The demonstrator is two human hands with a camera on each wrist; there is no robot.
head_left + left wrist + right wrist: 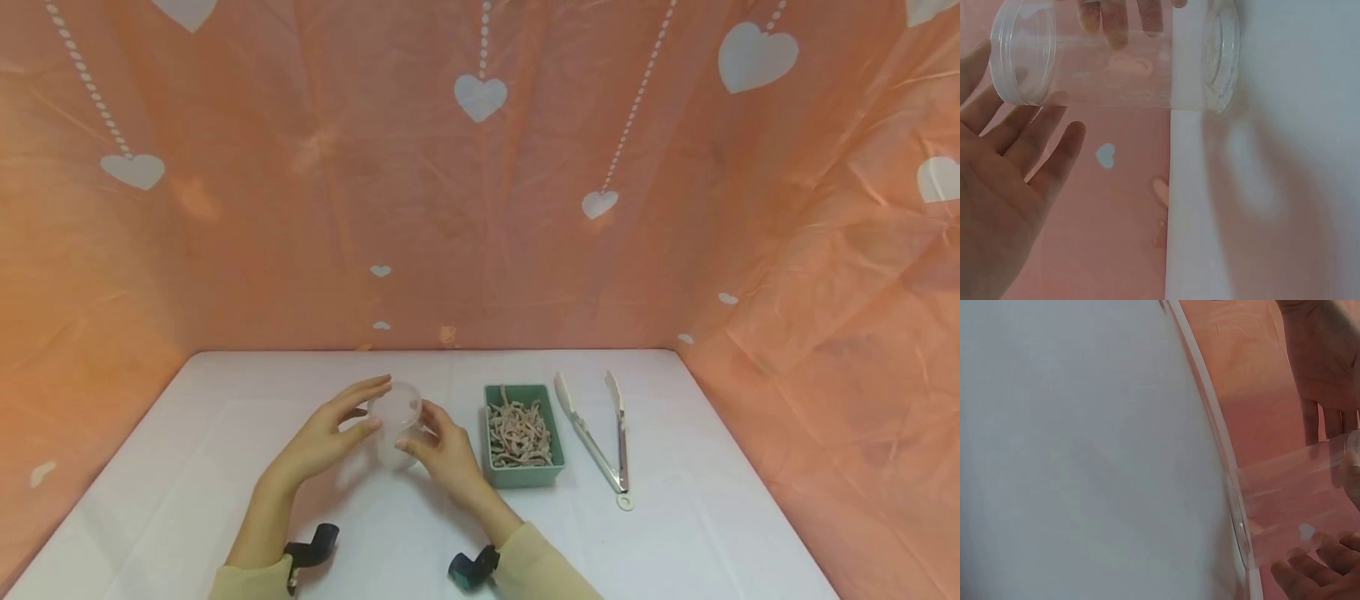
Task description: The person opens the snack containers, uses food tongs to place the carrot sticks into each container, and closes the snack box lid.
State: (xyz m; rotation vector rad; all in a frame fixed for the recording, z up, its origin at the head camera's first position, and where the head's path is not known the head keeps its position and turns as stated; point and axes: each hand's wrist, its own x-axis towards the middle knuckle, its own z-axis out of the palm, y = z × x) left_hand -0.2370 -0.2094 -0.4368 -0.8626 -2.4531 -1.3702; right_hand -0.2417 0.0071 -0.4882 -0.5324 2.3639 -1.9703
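Observation:
A clear plastic jar (390,454) stands upright between both hands, its base close over the white table. My left hand (324,435) is at the round lid (396,404), thumb on one side and fingers spread around the other. My right hand (448,457) grips the jar's body from the right, below the lid. In the left wrist view, the ridged lid (1022,53) lies against the left thumb and fingers, while right fingertips (1114,28) show against the transparent wall. The right wrist view has the see-through jar (1291,494) with the left hand (1329,362) near its top.
Right of the hands, a green rectangular container (525,477) holds many brownish, worm-like strips (520,433). Beyond it lie metal tongs (600,454) with spread arms. An orange cloth (420,208) with white hearts encloses the white table (675,467) at the back and sides.

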